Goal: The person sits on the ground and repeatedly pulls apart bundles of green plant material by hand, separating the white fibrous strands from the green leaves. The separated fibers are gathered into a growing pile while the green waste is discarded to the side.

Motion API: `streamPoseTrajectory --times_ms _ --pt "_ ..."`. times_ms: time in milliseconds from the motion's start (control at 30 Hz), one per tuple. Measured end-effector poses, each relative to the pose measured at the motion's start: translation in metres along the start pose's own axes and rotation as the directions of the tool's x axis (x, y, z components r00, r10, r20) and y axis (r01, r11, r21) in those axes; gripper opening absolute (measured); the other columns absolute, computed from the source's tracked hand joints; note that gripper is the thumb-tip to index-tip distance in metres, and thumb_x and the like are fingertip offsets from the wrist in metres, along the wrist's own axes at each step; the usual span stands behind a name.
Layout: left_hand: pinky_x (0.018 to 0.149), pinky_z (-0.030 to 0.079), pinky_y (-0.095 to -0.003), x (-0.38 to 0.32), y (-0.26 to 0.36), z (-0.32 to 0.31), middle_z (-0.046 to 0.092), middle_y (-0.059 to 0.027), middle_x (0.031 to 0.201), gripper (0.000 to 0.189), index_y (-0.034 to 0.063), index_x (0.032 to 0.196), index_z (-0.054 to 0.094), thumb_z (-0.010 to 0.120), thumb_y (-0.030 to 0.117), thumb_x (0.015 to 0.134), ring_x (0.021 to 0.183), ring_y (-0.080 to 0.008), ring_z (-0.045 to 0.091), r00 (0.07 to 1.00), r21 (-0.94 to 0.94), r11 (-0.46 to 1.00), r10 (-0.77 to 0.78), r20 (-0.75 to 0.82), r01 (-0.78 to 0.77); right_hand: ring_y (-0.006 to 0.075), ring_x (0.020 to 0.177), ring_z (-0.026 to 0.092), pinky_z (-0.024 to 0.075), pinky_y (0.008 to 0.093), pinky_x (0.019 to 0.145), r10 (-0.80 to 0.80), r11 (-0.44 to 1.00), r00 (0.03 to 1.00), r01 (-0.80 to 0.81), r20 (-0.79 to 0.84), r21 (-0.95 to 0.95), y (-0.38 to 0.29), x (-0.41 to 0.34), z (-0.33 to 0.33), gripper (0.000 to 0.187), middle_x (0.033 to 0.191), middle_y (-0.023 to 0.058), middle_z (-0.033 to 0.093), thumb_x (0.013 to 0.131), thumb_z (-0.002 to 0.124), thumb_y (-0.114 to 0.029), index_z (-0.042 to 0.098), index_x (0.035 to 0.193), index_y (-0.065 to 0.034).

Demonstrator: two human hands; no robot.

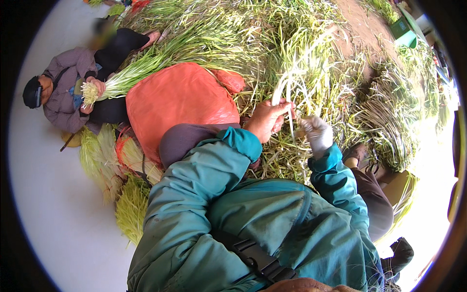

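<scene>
My bare left hand point(268, 118) grips a few pale stalks point(278, 90) of a leafy green that looks like green garlic. Their long leaves fan away over the pile, and one thin pale strip hangs down past my fingers. Just to the right is my right hand point(318, 135), in a whitish glove with the fingers curled in. It is blurred, so whether a leaf is pinched in it cannot be made out. Beneath both hands lies a litter of loose leaves and peelings point(281, 157).
A red plastic-covered bundle point(182, 98) stands by my left knee. Beyond it a seated person point(69, 84) holds a bunch of greens point(124, 82). Tied bundles point(133, 208) lie at left. Stalks point(386, 109) are heaped at right, with a green scale-like device point(403, 31) behind.
</scene>
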State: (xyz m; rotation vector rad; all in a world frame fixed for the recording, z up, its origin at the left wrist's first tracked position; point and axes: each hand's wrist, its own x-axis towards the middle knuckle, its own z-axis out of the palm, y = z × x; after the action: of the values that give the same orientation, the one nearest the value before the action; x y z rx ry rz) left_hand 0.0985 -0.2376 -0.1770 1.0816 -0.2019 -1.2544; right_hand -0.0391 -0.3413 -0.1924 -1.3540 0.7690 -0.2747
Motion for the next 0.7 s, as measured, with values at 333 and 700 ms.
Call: streamPoseTrajectory --times_ms 333,700 --pt "0.059 0.046 -0.0255 0.0 -0.038 0.007 0.063 -0.0062 0.073 0.02 -0.0014 0.093 0.062 0.061 0.01 0.076 0.063 -0.0128 0.058 0.983 0.315 0.932 0.173 0.056 -0.182 0.0077 0.055 0.049 0.0369 0.0198 0.047 -0.036 0.999 0.998 0.035 0.049 0.015 -0.002 0.005 -0.006 0.011 0.073 0.0026 0.059 0.083 0.06 -0.012 0.061 0.088 -0.002" --pt "0.03 0.026 -0.021 -0.009 -0.024 0.004 0.049 0.0 0.054 0.018 0.003 0.085 0.055 0.06 0.019 0.079 0.034 -0.0051 0.037 0.998 -0.007 1.0 -0.007 -0.059 0.007 0.0053 0.051 0.043 0.0302 0.0169 0.046 -0.061 0.988 0.998 0.059 0.008 0.142 -0.001 0.0 0.001 0.011 0.069 0.0025 0.059 0.082 0.059 -0.014 0.059 0.085 -0.0039"
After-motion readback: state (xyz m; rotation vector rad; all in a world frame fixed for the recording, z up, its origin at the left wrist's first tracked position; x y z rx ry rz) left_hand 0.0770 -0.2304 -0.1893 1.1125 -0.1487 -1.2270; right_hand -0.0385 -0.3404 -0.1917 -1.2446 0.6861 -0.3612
